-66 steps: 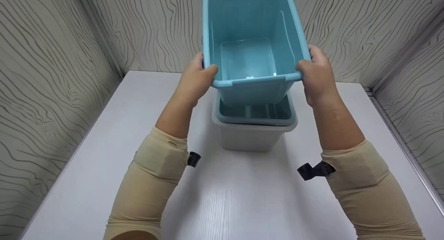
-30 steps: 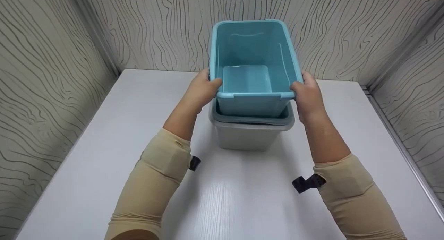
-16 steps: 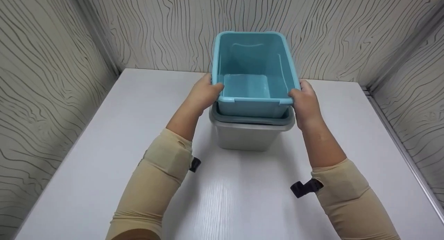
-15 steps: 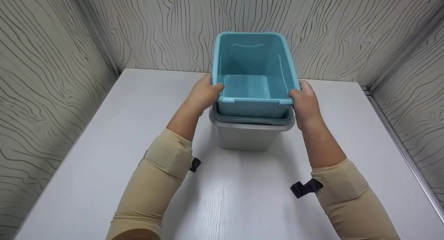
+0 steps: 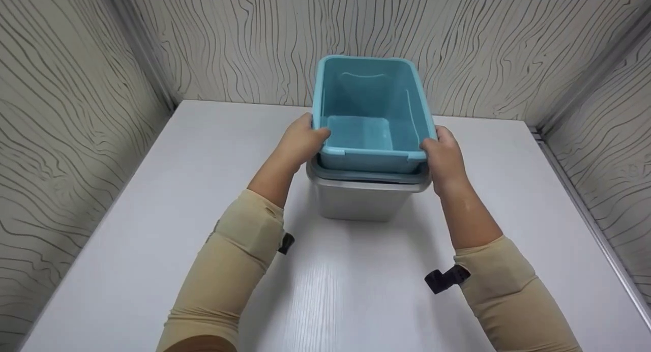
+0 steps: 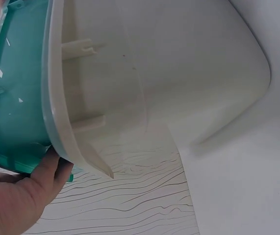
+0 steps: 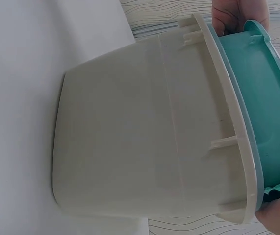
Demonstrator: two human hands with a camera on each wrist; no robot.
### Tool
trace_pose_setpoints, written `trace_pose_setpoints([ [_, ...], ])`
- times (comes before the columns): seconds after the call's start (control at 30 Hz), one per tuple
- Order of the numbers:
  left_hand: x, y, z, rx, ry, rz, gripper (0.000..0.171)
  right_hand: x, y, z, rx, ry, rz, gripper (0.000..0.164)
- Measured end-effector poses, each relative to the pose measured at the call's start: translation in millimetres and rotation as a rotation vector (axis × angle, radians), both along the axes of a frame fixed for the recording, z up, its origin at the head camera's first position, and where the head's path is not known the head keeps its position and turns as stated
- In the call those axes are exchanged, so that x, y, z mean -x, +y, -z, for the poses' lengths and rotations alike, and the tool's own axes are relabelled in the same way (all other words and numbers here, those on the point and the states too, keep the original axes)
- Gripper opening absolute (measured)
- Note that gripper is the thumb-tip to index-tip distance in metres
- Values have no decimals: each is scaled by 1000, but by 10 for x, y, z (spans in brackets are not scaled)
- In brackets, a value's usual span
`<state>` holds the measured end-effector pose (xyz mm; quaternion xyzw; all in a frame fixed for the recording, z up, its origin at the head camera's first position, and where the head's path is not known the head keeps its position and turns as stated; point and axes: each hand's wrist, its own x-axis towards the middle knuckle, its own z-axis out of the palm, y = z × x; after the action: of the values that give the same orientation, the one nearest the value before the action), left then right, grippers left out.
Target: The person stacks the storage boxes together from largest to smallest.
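Note:
A light blue plastic bin (image 5: 370, 161) is held from both sides, its bottom sunk into a stack of two bins. The stack has a grey-blue bin (image 5: 363, 176) nested in an off-white one (image 5: 356, 202), which stands on the table. My left hand (image 5: 301, 142) grips the left rim near the front corner, thumb over the inside edge. On the opposite side my right hand (image 5: 445, 157) grips the rim likewise. The left wrist view has the left fingers (image 6: 46, 174) under the bin's rim, close to the off-white bin's edge. The light blue bin is empty inside; its lower part is hidden.
The white table (image 5: 193, 189) spreads around the stack. Behind it rises a wall with a wood-grain pattern (image 5: 244, 47), with similar walls at left and right. Small black camera mounts (image 5: 447, 279) stick out from the beige sleeves.
Both hands have lowered the light blue bin from above the stack down into the grey-blue bin, drawing it slightly nearer. Their grip on the rim stays the same; the stack holds its place.

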<state>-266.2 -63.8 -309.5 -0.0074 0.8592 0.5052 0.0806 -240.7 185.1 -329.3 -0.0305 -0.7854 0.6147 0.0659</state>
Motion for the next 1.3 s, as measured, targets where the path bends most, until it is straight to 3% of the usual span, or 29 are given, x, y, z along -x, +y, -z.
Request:
trace_pose_setpoints([
  [0.3,-4,-1,43,77,11,4,45,1,8,51,-61,-16,20,49],
  [0.63,19,-6,110,203,77,18,48,-8,28,122,-129,-37,18,51],
  [1.3,46,11,278,183,52,7,59,-4,54,231,-174,-72,-38,55],
])
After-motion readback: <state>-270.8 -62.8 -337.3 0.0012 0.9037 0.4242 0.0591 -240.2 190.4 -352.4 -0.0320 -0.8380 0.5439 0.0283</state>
